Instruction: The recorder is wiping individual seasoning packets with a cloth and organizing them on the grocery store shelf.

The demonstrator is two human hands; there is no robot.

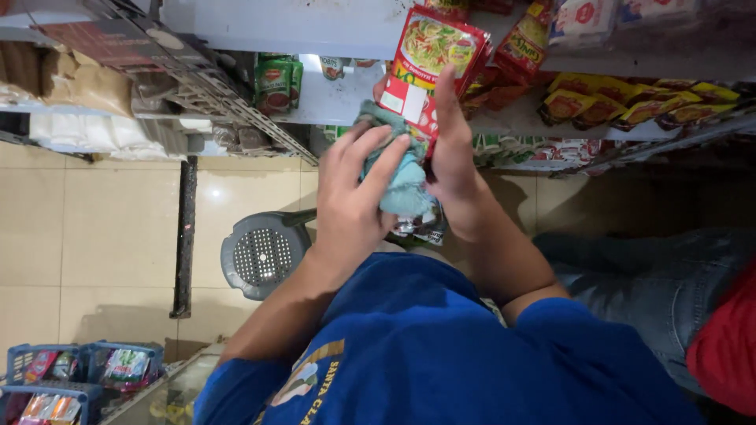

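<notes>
My right hand [453, 153] grips a red noodle packet [431, 59] with a picture of noodles, holding it upright in front of the shelf. My left hand [354, 193] presses a teal cloth [405, 185] against the packet's lower part. Both hands meet close together above my blue shirt. A further shiny packet [429, 228] peeks out under the cloth, mostly hidden.
White shelves [346, 98] carry green pouches [276, 79] and rows of yellow and red packets [630, 102]. A grey plastic stool [260, 252] stands on the tiled floor below my hands. Blue baskets [47, 370] of packets sit bottom left. Another person's jeans leg [661, 275] is at the right.
</notes>
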